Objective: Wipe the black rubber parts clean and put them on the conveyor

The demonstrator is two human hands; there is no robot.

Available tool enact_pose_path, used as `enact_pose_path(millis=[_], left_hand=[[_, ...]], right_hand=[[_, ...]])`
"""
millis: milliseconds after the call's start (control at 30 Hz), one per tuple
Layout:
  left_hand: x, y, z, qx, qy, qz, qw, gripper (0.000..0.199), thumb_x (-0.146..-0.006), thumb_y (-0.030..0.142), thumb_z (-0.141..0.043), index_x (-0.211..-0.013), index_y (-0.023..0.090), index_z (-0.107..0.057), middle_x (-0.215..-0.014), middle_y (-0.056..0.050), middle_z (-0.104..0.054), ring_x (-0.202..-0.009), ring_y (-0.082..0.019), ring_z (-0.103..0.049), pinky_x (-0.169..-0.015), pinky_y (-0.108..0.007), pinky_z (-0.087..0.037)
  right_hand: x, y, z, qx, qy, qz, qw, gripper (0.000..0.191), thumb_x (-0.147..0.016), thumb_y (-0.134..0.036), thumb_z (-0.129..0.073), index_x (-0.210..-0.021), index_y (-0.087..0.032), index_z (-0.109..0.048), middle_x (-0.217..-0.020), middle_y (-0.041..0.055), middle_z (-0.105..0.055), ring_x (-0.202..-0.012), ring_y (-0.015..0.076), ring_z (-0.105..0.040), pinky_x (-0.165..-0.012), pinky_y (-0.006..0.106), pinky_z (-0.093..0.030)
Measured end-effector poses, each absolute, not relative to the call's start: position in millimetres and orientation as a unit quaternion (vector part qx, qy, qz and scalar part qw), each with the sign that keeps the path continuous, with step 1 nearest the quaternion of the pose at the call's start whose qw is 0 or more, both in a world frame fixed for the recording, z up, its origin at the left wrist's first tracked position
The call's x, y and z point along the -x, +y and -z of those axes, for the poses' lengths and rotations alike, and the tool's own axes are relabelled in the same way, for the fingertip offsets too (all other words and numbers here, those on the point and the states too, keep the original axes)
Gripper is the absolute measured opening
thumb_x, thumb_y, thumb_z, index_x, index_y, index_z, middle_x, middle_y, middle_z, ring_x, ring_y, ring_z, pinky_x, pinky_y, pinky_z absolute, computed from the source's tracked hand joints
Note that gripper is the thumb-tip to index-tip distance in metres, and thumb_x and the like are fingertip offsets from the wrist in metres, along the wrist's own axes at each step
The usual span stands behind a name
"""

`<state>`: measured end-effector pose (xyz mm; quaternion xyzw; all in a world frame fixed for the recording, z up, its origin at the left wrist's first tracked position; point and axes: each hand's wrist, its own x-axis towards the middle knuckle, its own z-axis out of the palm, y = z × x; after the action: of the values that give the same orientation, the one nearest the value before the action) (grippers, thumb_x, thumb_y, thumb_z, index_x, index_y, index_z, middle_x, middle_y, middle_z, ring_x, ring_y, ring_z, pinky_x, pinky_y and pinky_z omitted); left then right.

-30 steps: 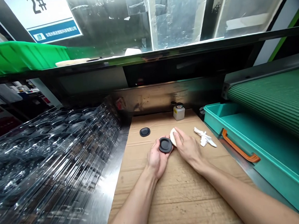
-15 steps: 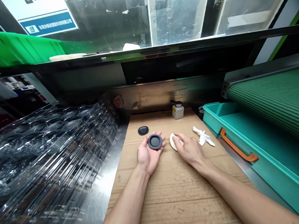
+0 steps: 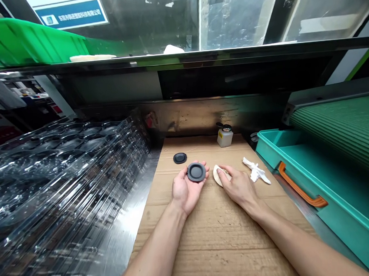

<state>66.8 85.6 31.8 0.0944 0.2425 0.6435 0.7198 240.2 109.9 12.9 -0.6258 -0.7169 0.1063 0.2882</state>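
Observation:
A dark grey round part rests face up on the fingers of my left hand, whose palm is turned upward. Pinched between the thumb and fingers of my right hand is a cream-coloured round pad, a short way right of the grey part and not touching it. A second dark round part lies on the cardboard beyond my left hand. Behind my right hand stands a small whitish bottle with its black lid flipped open. A crumpled white cloth lies to the right.
Stacked clear plastic trays fill the left side. On the right, a teal bin with an orange handle sits beside a green ribbed belt. A green crate stands on the shelf above.
The camera view has shifted, so most things appear slightly farther right. Both hands keep their holds, with the grey part and the pad still apart.

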Motion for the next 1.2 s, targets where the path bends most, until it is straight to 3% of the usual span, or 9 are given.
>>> enact_pose_path(millis=[267, 400, 533, 733, 933, 1100, 1200], left_hand=[[-65.1, 85.9, -33.4, -0.081, 0.245, -0.641, 0.723, 0.028, -0.093, 0.028, -0.043, -0.109, 0.01, -0.058, -0.125, -0.021, -0.061, -0.11, -0.032, -0.062, -0.088, -0.046, -0.055], [-70.9, 84.1, -32.5, -0.105, 0.249, -0.645, 0.715, 0.026, -0.093, 0.027, -0.046, -0.108, 0.01, -0.059, -0.123, -0.019, -0.061, -0.112, -0.029, -0.061, -0.094, -0.043, -0.052], [-85.0, 79.6, -28.4, -0.173, 0.266, -0.625, 0.713, 0.028, -0.094, 0.029, -0.048, -0.115, 0.013, -0.058, -0.119, -0.014, -0.064, -0.114, -0.025, -0.059, -0.1, -0.04, -0.047], [-95.0, 75.0, -25.6, -0.217, 0.278, -0.615, 0.705, 0.027, -0.094, 0.03, -0.049, -0.113, 0.013, -0.06, -0.111, -0.012, -0.067, -0.111, -0.024, -0.061, -0.103, -0.041, -0.043], [-91.6, 74.2, -26.0, -0.205, 0.283, -0.588, 0.729, 0.028, -0.092, 0.03, -0.05, -0.111, 0.012, -0.061, -0.113, -0.014, -0.066, -0.11, -0.026, -0.061, -0.101, -0.043, -0.045], [-95.8, 75.8, -22.6, -0.197, 0.281, -0.596, 0.726, 0.025, -0.093, 0.03, -0.049, -0.109, 0.013, -0.061, -0.119, -0.013, -0.064, -0.113, -0.024, -0.06, -0.103, -0.041, -0.045], [-95.0, 75.8, -22.1, -0.183, 0.28, -0.585, 0.739, 0.027, -0.093, 0.03, -0.048, -0.109, 0.013, -0.061, -0.117, -0.013, -0.065, -0.112, -0.025, -0.06, -0.102, -0.042, -0.046]], right_hand=[[-240.4, 109.0, -14.3, 0.619, -0.706, -0.131, 0.318, 0.036, -0.091, -0.051, -0.045, -0.111, -0.032, -0.068, -0.092, 0.0039, -0.073, -0.088, 0.0242, -0.067, -0.075, 0.032, -0.047], [-236.5, 107.8, -16.3, 0.524, -0.68, -0.307, 0.412, 0.042, -0.09, -0.053, -0.048, -0.113, -0.023, -0.065, -0.084, 0.0042, -0.071, -0.072, 0.019, -0.064, -0.061, 0.026, -0.046], [-229.5, 106.4, -16.1, 0.434, -0.645, -0.476, 0.412, 0.044, -0.084, -0.054, -0.058, -0.109, -0.018, -0.064, -0.07, 0.0026, -0.066, -0.056, 0.0141, -0.055, -0.048, 0.022, -0.038], [-225.5, 103.2, -18.5, 0.371, -0.614, -0.559, 0.417, 0.039, -0.081, -0.05, -0.064, -0.104, -0.018, -0.065, -0.081, 0.0035, -0.068, -0.066, 0.0142, -0.059, -0.058, 0.023, -0.044], [-250.4, 117.4, -26.7, 0.372, -0.698, -0.536, 0.295, 0.032, -0.078, -0.045, -0.068, -0.088, -0.015, -0.072, -0.083, 0.0039, -0.068, -0.07, 0.0142, -0.058, -0.061, 0.023, -0.043], [-247.8, 118.4, -27.6, 0.392, -0.664, -0.522, 0.366, 0.035, -0.081, -0.045, -0.065, -0.097, -0.016, -0.071, -0.086, 0.0049, -0.07, -0.073, 0.0155, -0.061, -0.063, 0.024, -0.045], [-243.7, 113.5, -29.2, 0.365, -0.68, -0.541, 0.333, 0.03, -0.081, -0.043, -0.064, -0.092, -0.015, -0.071, -0.082, 0.0035, -0.069, -0.07, 0.0143, -0.06, -0.06, 0.023, -0.044]])
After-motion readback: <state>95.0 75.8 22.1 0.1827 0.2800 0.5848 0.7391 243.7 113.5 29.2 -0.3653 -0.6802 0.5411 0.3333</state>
